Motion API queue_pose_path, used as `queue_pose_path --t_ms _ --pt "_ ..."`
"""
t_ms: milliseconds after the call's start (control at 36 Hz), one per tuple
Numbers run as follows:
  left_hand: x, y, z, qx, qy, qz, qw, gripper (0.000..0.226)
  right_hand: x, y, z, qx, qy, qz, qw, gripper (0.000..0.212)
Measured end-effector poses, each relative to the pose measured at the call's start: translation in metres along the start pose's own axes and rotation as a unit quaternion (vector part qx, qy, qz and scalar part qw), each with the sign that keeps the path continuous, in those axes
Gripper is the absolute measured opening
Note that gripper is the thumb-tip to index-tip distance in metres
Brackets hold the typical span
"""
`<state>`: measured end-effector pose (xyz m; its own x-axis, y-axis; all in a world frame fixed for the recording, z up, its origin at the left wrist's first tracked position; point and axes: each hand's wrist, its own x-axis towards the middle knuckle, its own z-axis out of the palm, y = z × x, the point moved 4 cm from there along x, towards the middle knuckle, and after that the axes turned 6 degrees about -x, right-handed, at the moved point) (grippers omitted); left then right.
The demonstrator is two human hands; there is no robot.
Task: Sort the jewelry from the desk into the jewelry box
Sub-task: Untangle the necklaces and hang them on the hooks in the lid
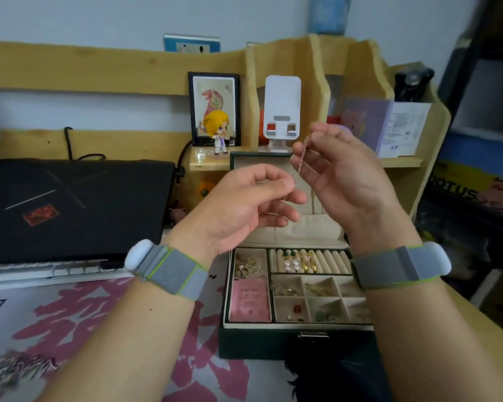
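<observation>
Mid-step, by the look of it: holding a thin chain [302, 158] up over the open jewelry box [295, 342], at 12 o'clock from its trays. Right hand [343, 175] pinching the upper end between thumb and fingertips; left hand [244, 204] curled round the lower stretch, a loose tail hanging down toward the ring rolls [331, 261]. Next, probably: straightening the chain, then lowering it into the long compartment at 9 o'clock, keeping it from tangling with pieces already there.

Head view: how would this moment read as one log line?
left hand: pinches chain | right hand: pinches chain | where: above open jewelry box | chain not yet stowed
</observation>
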<state>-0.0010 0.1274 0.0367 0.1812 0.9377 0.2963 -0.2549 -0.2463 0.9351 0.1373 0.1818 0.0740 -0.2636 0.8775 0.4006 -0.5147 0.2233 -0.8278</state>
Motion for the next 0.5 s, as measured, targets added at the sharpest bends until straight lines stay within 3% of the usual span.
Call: queue_pose_path --t_ms 500 --pt "-0.0024 -0.0002 0.0034 0.015 0.011 -0.027 0.999 0.01 -0.0011 -0.0058 -0.0036 0.008 0.021 -0.012 1.0 0.011"
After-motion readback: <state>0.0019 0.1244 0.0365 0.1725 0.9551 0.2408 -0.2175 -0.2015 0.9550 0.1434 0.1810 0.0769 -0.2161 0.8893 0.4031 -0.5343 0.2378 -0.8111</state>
